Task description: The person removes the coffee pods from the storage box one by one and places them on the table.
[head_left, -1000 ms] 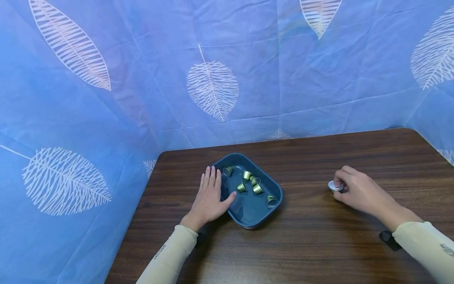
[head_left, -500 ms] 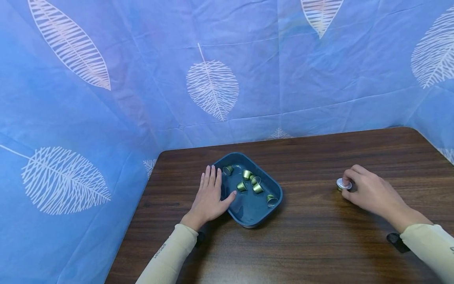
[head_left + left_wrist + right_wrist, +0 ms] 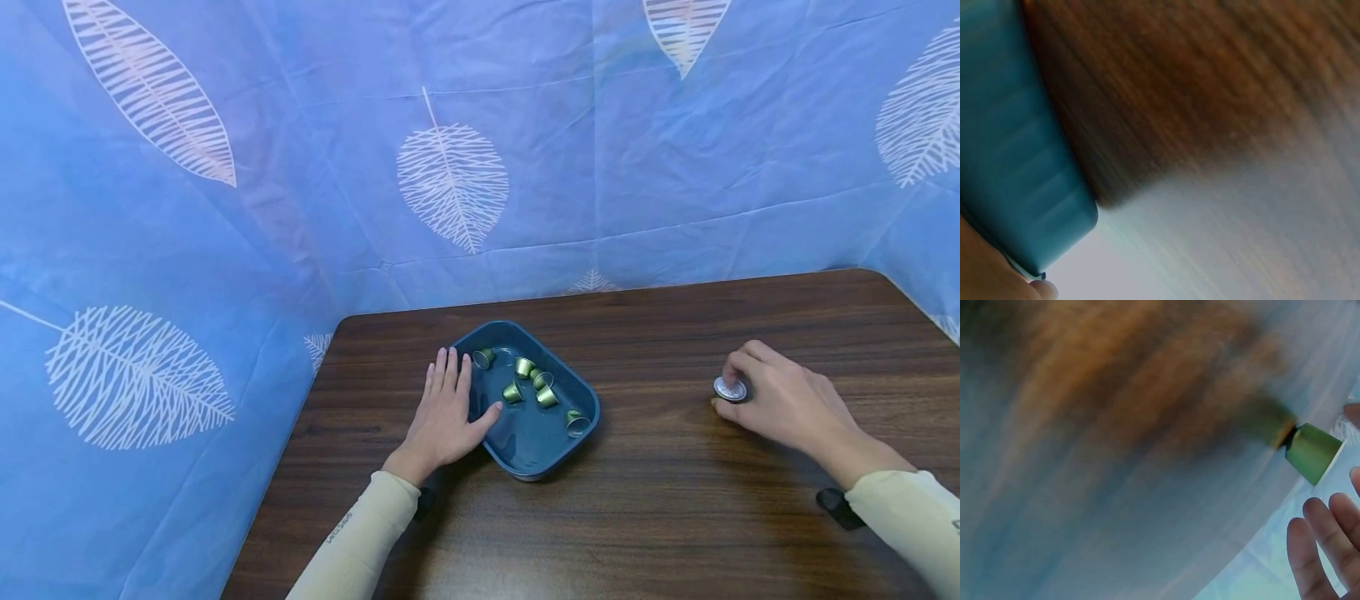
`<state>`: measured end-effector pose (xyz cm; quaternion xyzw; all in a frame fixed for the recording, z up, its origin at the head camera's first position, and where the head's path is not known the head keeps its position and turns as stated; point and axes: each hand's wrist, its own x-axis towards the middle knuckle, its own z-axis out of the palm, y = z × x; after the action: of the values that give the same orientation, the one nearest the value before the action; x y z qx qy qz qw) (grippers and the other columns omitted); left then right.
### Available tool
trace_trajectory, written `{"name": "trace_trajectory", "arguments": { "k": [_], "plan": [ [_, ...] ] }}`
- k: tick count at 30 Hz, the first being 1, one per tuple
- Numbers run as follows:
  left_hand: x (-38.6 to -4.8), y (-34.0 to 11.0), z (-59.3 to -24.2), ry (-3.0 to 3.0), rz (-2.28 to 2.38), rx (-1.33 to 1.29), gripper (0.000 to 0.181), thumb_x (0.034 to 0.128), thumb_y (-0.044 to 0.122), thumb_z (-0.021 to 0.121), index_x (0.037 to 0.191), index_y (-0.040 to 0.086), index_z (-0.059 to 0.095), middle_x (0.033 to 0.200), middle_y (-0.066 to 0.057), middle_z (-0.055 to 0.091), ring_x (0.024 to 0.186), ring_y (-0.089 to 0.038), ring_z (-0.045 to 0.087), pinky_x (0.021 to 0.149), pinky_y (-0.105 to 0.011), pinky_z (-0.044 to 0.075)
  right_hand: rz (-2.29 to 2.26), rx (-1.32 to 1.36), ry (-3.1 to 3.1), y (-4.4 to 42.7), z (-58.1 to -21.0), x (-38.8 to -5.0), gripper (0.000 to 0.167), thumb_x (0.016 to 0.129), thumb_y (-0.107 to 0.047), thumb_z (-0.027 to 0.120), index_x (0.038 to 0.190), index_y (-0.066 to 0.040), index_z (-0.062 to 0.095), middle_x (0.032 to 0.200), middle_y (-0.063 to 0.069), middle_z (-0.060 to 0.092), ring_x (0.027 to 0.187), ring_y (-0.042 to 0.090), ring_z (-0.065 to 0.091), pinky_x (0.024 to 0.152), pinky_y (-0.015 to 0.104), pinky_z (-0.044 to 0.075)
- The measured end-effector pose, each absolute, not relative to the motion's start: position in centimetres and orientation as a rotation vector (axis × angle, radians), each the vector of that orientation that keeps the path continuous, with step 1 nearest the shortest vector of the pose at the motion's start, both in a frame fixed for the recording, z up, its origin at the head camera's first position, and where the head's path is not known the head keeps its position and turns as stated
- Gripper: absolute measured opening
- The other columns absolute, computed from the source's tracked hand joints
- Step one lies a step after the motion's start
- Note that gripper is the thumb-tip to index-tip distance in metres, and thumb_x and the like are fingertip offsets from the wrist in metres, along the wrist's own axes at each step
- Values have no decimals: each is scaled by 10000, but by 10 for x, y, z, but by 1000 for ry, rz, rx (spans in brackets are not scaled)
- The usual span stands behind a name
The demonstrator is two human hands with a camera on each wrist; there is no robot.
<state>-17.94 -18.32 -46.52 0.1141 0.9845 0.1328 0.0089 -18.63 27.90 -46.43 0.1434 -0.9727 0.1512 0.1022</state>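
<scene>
In the head view my left hand (image 3: 442,417) lies with straight fingers along the left edge of a blue tray (image 3: 543,450), thumb over the rim. The left wrist view shows the tray's ribbed outer wall (image 3: 1022,156) and part of that hand. Inside the tray lie several green coffee capsules (image 3: 547,397). To the right, one green coffee capsule (image 3: 1314,453) stands on its narrow end, silver lid (image 3: 730,389) up. My right hand (image 3: 787,404) is around it; in the right wrist view its fingers (image 3: 1302,550) look spread and apart from the capsule.
Everything stands on a dark wood-grain table (image 3: 645,517). A blue cloth (image 3: 540,167) with white leaf prints hangs behind and along the left side. The tray sits left of the table's middle, with bare wood between it and the right hand.
The right hand and the single capsule have shifted a little to the right. Its fingers and thumb have since moved apart around the capsule. The left hand and tray have stayed put.
</scene>
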Motion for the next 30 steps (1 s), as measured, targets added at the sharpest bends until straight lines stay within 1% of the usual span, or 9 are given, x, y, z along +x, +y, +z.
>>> {"name": "trace_trajectory", "arguments": {
  "k": [4,8,11,14,17,20,24,25,30],
  "plan": [
    [-180,-184,-465,3075,414,362,977,1024,687,447,1724,55,193,1827,-168,37,1708,-370,-10,1371,-589,91,440,402,-2830,275,-459,-186,403,799,-429,934,1003,-156,721,1088,70,655,749,182,628,493,339,427],
    [-180,-184,-466,3073,413,358,974,1026,690,445,1725,60,193,1828,-162,31,1709,-365,-16,1373,-582,83,436,398,-2838,271,-455,-186,489,820,-481,913,1105,-119,748,1153,105,674,850,282,699,511,394,483],
    [-180,-184,-466,3071,414,359,972,1025,691,442,1725,62,197,1828,-162,32,1709,-367,-14,1372,-585,87,431,406,-2843,268,-455,-186,496,824,-476,911,1122,-114,749,1162,118,680,876,307,710,513,401,493],
    [-179,-184,-466,3072,417,363,970,1023,691,439,1724,64,203,1828,-163,37,1708,-371,-7,1371,-588,93,432,406,-2832,267,-455,-186,482,815,-454,920,1123,-121,757,1171,118,688,879,305,716,520,400,500],
    [-179,-184,-466,3075,412,366,970,1021,693,435,1723,64,208,1827,-166,44,1708,-374,-3,1370,-591,98,433,409,-2844,268,-457,-186,496,826,-447,913,1156,-113,750,1187,131,680,889,320,712,541,432,513],
    [-179,-184,-466,3077,409,366,969,1022,693,435,1723,64,209,1827,-168,43,1708,-374,-4,1371,-590,95,419,423,-2817,268,-457,-186,524,809,-436,926,1167,-96,751,1191,154,689,821,314,706,554,464,531],
    [-179,-184,-466,3077,414,364,967,1024,690,441,1724,65,206,1827,-169,40,1708,-373,-6,1372,-587,89,393,451,-2755,265,-457,-188,543,773,-413,949,1157,-79,757,1166,167,710,773,341,688,633,562,560],
    [-179,-184,-466,3076,417,362,967,1025,689,442,1724,66,204,1827,-168,38,1708,-371,-8,1372,-584,85,389,457,-2743,264,-456,-188,545,767,-407,951,1155,-77,757,1159,168,714,784,357,687,662,585,562],
    [-179,-184,-465,3073,433,360,963,1028,683,450,1725,66,203,1828,-166,34,1709,-365,-15,1373,-577,70,393,486,-2704,260,-452,-188,525,767,-374,950,1149,-67,760,1136,164,727,814,372,687,694,599,562]
  ]
}}
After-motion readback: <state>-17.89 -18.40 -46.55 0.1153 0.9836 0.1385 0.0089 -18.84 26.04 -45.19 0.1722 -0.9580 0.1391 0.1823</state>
